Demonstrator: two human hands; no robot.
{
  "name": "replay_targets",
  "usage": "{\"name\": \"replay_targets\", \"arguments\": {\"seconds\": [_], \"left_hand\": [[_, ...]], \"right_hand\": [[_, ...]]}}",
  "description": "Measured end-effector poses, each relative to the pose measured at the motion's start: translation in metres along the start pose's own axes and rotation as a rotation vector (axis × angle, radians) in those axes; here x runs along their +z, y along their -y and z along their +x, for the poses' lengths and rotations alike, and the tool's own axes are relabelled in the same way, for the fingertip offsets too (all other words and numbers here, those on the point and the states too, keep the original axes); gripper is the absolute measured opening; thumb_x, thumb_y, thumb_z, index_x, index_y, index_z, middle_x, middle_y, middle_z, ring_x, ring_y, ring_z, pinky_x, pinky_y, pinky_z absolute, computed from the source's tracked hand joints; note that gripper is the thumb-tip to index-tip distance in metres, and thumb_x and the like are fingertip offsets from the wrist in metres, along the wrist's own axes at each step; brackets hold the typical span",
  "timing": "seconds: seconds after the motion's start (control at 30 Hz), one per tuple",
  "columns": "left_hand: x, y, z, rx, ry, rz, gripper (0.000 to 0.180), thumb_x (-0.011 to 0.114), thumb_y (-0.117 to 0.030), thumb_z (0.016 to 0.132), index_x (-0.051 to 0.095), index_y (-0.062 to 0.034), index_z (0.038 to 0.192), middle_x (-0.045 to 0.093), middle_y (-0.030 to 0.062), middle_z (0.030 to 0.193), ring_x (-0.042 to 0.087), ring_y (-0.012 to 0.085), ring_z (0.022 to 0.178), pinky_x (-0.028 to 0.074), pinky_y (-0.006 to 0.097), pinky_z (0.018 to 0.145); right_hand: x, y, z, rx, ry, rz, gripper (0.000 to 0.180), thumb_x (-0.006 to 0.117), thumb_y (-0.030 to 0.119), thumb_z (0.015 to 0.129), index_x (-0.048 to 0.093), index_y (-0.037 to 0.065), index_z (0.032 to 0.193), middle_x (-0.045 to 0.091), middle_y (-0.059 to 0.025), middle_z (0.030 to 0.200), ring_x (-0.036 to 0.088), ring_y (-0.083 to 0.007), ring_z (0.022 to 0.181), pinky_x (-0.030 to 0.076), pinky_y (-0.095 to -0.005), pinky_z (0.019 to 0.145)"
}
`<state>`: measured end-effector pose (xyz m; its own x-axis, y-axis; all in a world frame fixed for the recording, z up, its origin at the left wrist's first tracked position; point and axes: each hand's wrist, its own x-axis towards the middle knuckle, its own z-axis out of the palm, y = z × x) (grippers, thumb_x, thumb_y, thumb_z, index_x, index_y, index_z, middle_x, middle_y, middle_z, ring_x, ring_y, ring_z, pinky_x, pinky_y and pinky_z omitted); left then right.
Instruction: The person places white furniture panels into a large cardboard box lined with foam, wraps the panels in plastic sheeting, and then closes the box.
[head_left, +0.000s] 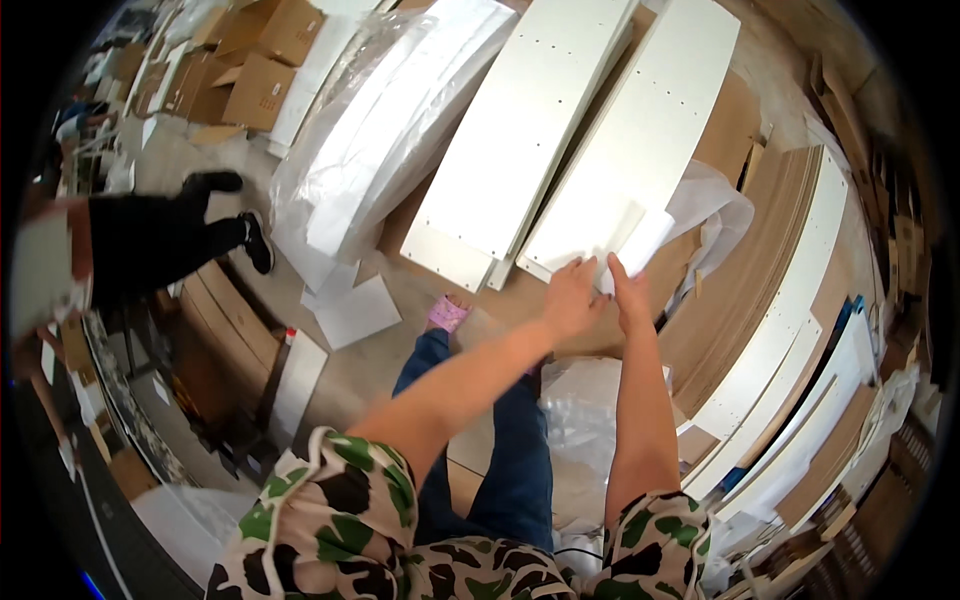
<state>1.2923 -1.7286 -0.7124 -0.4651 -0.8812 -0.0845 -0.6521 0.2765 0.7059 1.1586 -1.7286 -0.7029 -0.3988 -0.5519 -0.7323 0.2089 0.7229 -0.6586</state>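
Observation:
My left hand [575, 297] and my right hand [631, 292] are close together at the near end of a long white panel [640, 130] with small drilled holes. Between them is a white folded sheet [640, 243], thin and soft-looking, resting partly on the panel. The right hand grips its near end with the thumb on the side facing the left hand. My left fingers are bent around its near left edge, and their tips are partly hidden. Beside this panel, to the left, lies a second stack of white drilled panels [510, 140].
Plastic-wrapped white panels [375, 150] lie further left, near cardboard boxes [262, 90]. Brown boards [755, 260] are stacked on the right, with translucent wrapping [715, 210] beside them. A person in black trousers [150, 240] is at left. Loose white pieces [360, 312] lie on the floor.

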Motion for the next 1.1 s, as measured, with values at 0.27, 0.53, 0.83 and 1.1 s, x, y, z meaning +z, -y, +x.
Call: {"name": "replay_targets", "arguments": {"seconds": [0.27, 0.53, 0.83, 1.1], "left_hand": [[-0.029, 0.035, 0.037, -0.062, -0.169, 0.059, 0.060, 0.066, -0.023, 0.074, 0.042, 0.0059, 0.121, 0.038, 0.0236, 0.129, 0.039, 0.0366, 0.113, 0.033, 0.043, 0.095], [-0.107, 0.028, 0.063, -0.512, 0.117, -0.428, 0.062, 0.067, -0.040, 0.074, 0.051, 0.0052, 0.113, 0.056, 0.0205, 0.100, 0.054, 0.0315, 0.084, 0.045, 0.037, 0.079], [-0.173, 0.094, 0.104, -0.642, 0.001, -0.301, 0.049, 0.068, -0.042, 0.075, 0.049, -0.0020, 0.053, 0.048, 0.0025, 0.053, 0.045, 0.0105, 0.053, 0.039, 0.030, 0.050], [-0.202, 0.182, 0.100, -0.561, -0.176, -0.332, 0.045, 0.066, -0.040, 0.078, 0.062, 0.0045, 0.080, 0.054, 0.0043, 0.062, 0.048, 0.0118, 0.059, 0.041, 0.028, 0.055]], "right_hand": [[0.026, 0.013, -0.011, -0.099, -0.137, -0.072, 0.043, 0.067, 0.026, 0.078, 0.055, -0.004, 0.107, 0.062, -0.0091, 0.097, 0.056, -0.0158, 0.089, 0.043, -0.0291, 0.077], [0.027, 0.025, -0.072, -0.056, -0.248, -0.092, 0.044, 0.068, 0.025, 0.078, 0.054, -0.005, 0.108, 0.062, -0.0100, 0.098, 0.056, -0.0167, 0.090, 0.044, -0.0299, 0.078], [0.144, 0.020, -0.107, -0.213, -0.163, 0.108, 0.034, 0.069, 0.025, 0.078, 0.060, -0.004, 0.093, 0.064, -0.0105, 0.088, 0.058, -0.0137, 0.078, 0.046, -0.0280, 0.069], [0.213, 0.028, -0.080, -0.329, -0.097, -0.433, 0.047, 0.066, 0.034, 0.073, 0.058, -0.006, 0.097, 0.047, -0.0278, 0.118, 0.046, -0.0393, 0.107, 0.039, -0.0438, 0.091]]}}
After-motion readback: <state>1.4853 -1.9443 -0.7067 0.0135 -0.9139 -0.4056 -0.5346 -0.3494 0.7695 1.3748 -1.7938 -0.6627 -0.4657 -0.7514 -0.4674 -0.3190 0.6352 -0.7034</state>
